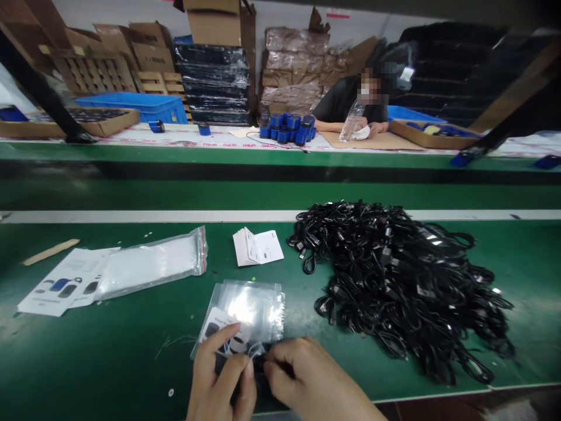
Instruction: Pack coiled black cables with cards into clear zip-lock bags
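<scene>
Near the front edge of the table, my left hand (225, 377) pinches the lip of a clear plastic bag (256, 351). Beside it, my right hand (302, 371) is closed, its fingertips at the bag's mouth on a black thing that looks like a coiled cable (259, 363), mostly hidden by the fingers. Just beyond my hands lie several flat clear bags (252, 298) and a printed leaflet (219, 318) with pictures of dark and blue devices. A big tangled pile of black cables (394, 280) spreads to the right of my hands.
At left lie printed sheets (61, 283), a zip bag with white papers (151, 263) and a wooden stick (51, 251). A stack of folded booklets (260, 247) stands behind the clear bags. Across the raised bench, a person (346, 105) sits near blue devices (287, 128) and a bottle (352, 121).
</scene>
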A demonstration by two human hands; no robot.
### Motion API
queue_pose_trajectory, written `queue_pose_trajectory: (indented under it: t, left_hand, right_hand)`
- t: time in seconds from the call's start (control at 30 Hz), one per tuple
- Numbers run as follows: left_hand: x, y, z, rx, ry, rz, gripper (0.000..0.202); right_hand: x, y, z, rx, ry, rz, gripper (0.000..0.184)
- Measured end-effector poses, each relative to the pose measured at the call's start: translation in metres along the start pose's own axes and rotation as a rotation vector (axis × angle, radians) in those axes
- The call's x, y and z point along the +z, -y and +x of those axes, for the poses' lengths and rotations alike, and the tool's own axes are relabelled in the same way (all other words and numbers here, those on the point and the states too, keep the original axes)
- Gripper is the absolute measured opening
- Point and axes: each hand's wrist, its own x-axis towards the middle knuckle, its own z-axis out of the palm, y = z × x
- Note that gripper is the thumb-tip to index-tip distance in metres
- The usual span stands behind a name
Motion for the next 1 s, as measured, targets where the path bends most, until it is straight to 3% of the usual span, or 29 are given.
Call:
queue_pose_trajectory:
  t: [0.1,0.23,0.3,0.33,0.43,0.53,0.6,0.73,0.8,0.9,1.0]
  left_hand:
    - [0.001,-0.001,-0.001,0.018,-0.030,0.003,0.019]
    - [0.002,-0.003,0.000,0.028,-0.047,-0.004,0.020]
    - [0.001,-0.002,0.001,0.001,-0.031,-0.018,0.018]
    - [0.001,-0.002,0.001,-0.015,-0.021,-0.025,0.018]
    - [-0.001,-0.002,0.004,-0.044,-0.011,-0.047,0.018]
    - [-0.001,-0.003,0.005,-0.051,-0.024,-0.068,0.019]
    - [0.000,-0.004,0.004,-0.041,-0.028,-0.073,0.020]
    - [0.004,-0.005,0.001,-0.001,-0.022,-0.071,0.021]
    - [0.004,-0.006,0.000,0.008,-0.023,-0.066,0.022]
    - [0.004,-0.008,0.002,0.036,-0.035,-0.061,0.023]
    - [0.005,-0.012,0.004,0.070,-0.083,-0.080,0.024]
  right_hand:
    - [0.001,-0.001,0.002,-0.024,0.047,0.135,0.030]
    - [0.004,-0.009,0.000,0.033,-0.009,0.398,0.030]
    - [0.003,-0.017,-0.006,-0.018,0.022,0.486,0.020]
    - [0.002,-0.020,-0.010,-0.042,0.053,0.506,0.026]
    - [-0.008,-0.025,-0.022,-0.046,0.148,0.425,0.049]
    - [-0.019,-0.021,-0.026,-0.017,0.212,0.255,0.046]
    - [-0.020,-0.016,-0.023,0.015,0.209,0.240,0.035]
    - [-0.005,-0.012,-0.009,0.119,0.095,0.417,0.014]
    - [0.007,-0.012,-0.003,0.183,-0.040,0.461,0.002]
    - [0.020,-0.011,0.001,0.202,-0.324,0.324,0.019]
    - [0.026,-0.010,0.004,0.190,-0.525,0.239,0.021]
